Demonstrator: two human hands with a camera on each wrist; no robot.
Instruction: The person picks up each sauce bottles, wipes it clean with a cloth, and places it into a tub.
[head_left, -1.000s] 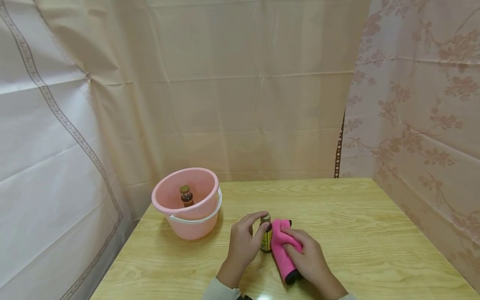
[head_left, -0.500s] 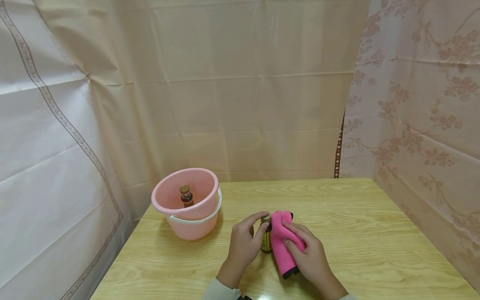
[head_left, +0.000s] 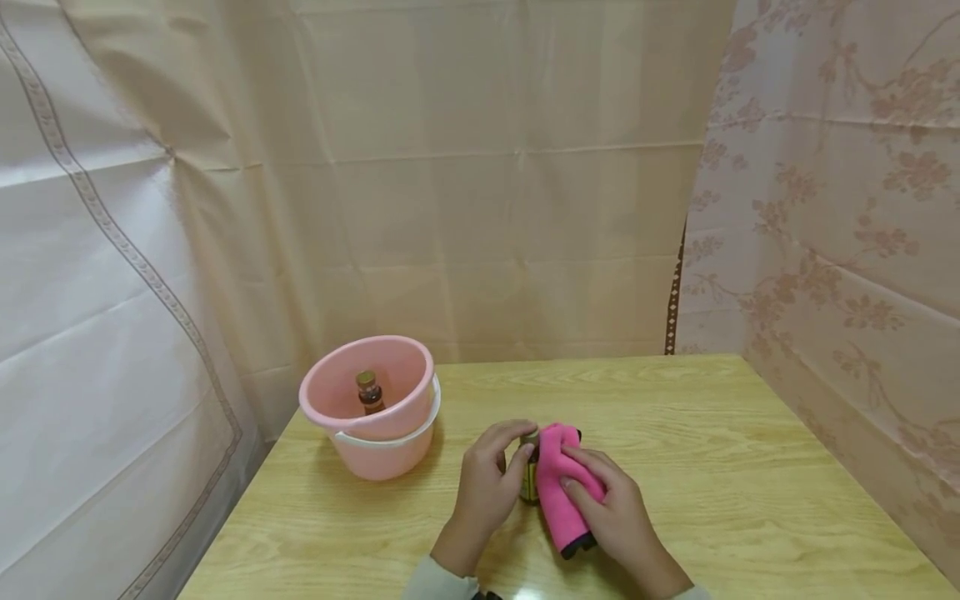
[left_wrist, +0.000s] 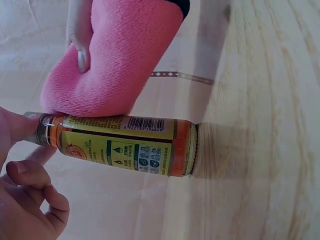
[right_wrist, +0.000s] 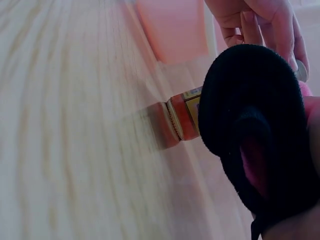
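Observation:
A small glass bottle with orange-red contents and a yellow-green label stands upright on the table. My left hand pinches its cap between thumb and fingers, steadying it from the left. In my right hand is a folded pink cloth with black edging, gripped by thumb and fingers. The cloth touches the bottle's right side, and in the head view it covers part of the label. From the right wrist view, the cloth's dark edge hides most of the bottle, leaving its base in sight.
A pink bucket with a white handle stands at the table's left. Inside it is another capped bottle. The wooden table reaches back to a beige curtain, with patterned fabric hanging at the right.
The right hand's cloth has moved up along the bottle since a second ago and now covers more of its label and neck. The left hand has kept its hold on the cap.

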